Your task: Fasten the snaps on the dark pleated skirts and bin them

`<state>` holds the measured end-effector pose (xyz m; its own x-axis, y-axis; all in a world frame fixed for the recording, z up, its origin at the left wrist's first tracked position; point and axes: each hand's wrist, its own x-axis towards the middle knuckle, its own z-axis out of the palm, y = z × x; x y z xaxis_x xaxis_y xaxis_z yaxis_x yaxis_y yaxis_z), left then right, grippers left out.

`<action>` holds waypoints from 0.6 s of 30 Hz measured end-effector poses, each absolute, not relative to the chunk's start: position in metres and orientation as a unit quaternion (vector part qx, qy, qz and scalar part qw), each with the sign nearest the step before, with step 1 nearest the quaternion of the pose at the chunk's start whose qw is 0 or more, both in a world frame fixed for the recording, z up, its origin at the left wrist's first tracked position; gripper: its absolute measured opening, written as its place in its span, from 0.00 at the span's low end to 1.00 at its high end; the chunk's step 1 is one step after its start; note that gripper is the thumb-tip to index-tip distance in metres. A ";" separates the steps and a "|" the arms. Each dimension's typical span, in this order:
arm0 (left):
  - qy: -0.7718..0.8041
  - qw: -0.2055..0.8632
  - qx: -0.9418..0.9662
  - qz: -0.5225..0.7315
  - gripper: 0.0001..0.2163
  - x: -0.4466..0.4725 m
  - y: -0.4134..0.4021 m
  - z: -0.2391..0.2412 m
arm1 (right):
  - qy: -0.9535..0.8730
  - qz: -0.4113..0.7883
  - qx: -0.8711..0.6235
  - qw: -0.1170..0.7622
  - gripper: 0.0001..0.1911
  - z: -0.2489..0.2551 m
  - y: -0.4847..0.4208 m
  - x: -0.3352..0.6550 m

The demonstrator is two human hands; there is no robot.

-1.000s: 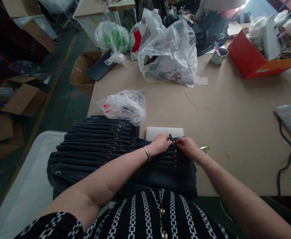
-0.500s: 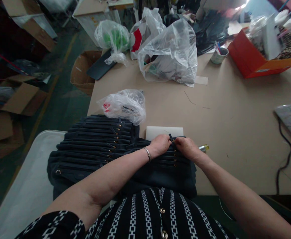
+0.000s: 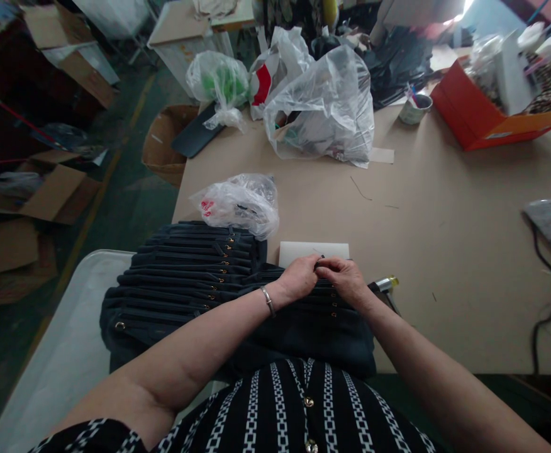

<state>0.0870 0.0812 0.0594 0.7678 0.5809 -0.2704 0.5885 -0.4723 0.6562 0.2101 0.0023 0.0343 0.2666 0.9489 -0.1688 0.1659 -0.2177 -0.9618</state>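
My left hand and my right hand meet above a stack of dark fabric pieces at the table's near edge. Both are closed, their fingertips pinching a small dark strip whose end pokes up between them; the fingers hide most of it. Under my right hand, small gold-coloured metal rings line the stacked layers. To the left lies a larger pile of the same dark pieces, overlapped in rows with gold-coloured fittings and short dark tabs. A white block sits just beyond my hands.
A tool with a yellow-tipped metal end lies beside my right wrist. A crumpled plastic bag touches the left pile. Farther back stand larger plastic bags, a cup of pens and an orange-red box. A black cable runs at right.
My fingers have drawn together, and the right hand has shifted slightly left with its fingers turned inward over the dark strip. The view has shifted slightly.
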 end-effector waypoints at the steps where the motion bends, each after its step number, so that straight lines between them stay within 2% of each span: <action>1: 0.336 0.400 0.853 0.009 0.17 0.087 0.080 0.060 | -0.404 0.442 -0.638 0.484 0.13 0.033 0.002 0.205; 4: 0.329 0.436 0.837 0.023 0.20 0.089 0.077 0.063 | -0.391 0.445 -0.631 0.500 0.13 0.035 0.000 0.199; 8: 0.338 0.488 0.804 0.011 0.11 0.093 0.074 0.072 | -0.408 0.389 -0.647 0.514 0.10 0.046 -0.010 0.214; 10: 0.381 0.549 0.744 -0.014 0.07 0.094 0.071 0.077 | -0.453 0.336 -0.683 0.464 0.07 0.049 -0.016 0.226; 14: 0.414 0.728 0.544 -0.041 0.14 0.096 0.067 0.083 | -0.581 0.251 -0.714 0.299 0.06 0.044 -0.030 0.239; 16: 0.407 0.757 0.508 -0.055 0.14 0.096 0.066 0.084 | -0.623 0.222 -0.698 0.276 0.09 0.040 -0.036 0.239; 18: 0.418 0.738 0.523 -0.081 0.12 0.097 0.066 0.083 | -0.637 0.218 -0.682 0.286 0.10 0.038 -0.040 0.237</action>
<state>0.0968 0.0661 0.0830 0.6367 0.3181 -0.7024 0.5578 0.4390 0.7044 0.2373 -0.0403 0.0382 0.0937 0.9933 0.0670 0.7434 -0.0251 -0.6684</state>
